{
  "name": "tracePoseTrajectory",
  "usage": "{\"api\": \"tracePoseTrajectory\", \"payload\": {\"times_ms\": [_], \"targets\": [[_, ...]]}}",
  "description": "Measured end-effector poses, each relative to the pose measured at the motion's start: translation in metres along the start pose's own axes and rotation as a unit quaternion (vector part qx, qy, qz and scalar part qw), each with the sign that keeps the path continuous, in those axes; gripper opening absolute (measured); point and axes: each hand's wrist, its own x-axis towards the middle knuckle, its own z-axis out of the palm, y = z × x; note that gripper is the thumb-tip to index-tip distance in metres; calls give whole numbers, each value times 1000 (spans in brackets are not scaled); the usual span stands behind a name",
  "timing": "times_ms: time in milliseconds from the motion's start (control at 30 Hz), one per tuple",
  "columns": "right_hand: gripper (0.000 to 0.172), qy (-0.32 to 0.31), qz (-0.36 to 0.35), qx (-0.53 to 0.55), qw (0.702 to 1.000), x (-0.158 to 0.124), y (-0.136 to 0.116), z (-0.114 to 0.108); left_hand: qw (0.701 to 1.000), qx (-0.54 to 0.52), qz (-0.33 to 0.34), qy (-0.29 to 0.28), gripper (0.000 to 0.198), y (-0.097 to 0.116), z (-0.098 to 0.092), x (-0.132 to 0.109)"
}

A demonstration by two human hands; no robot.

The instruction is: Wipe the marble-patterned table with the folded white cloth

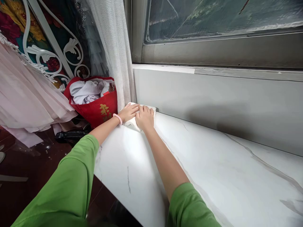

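A: Item one?
B: Cloth (133,124), white, one piece. Location: far corner of the table (201,151), beside the foot of the curtain (115,41), under both your hands.

A: State of hands?
B: Left hand (129,112): laid flat on the cloth, fingers extended. Right hand (145,118): on top of the cloth, fingers slightly bent; you cannot tell from here whether they pinch it.

A: Handling?
B: Judged light, soft and limp, not fragile; likely to bunch under your fingers. Best hold: a broad palm on the folded middle, or a pinch at the loose edge nearest you. The smooth tabletop should let it slide easily.

A: Containers?
B: Bag (91,112), red, open-topped, gold motif on its wall, just left of your left hand. Contents: pale fabric (86,91), crumpled, heaped near the rim; a small orange-red item at the right, identity unclear.
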Motion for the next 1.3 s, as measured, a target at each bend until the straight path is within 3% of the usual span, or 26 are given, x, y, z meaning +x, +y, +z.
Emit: {"api": "tracePoseTrajectory", "payload": {"times_ms": [233, 600, 767, 933, 1067, 1167, 1300], "targets": [[48, -52, -24, 13, 998, -49, -22, -27, 999, 8, -29, 19, 44, 38, -1, -59], [49, -112, -124, 50, 985, -163, -92, -71, 995, 53, -76, 38, 47, 103, -7, -216], [46, -122, -151, 60, 979, -195, -99, -87, 993, 71, -74, 53, 49, 132, -8, -247], [46, -120, -160, 66, 978, -194, -91, -91, 994, 80, -62, 48, 52, 137, -8, -243], [47, -113, -171, 65, 977, -167, -73, -85, 993, 89, -61, 39, 52, 121, -5, -214], [45, -111, -154, 54, 980, -133, -46, -79, 993, 89, -67, 32, 51, 108, -1, -165], [45, -101, -92, 30, 990, -85, 8, -76, 996, 66, -52, 18, 48, 101, 6, -73]]}}
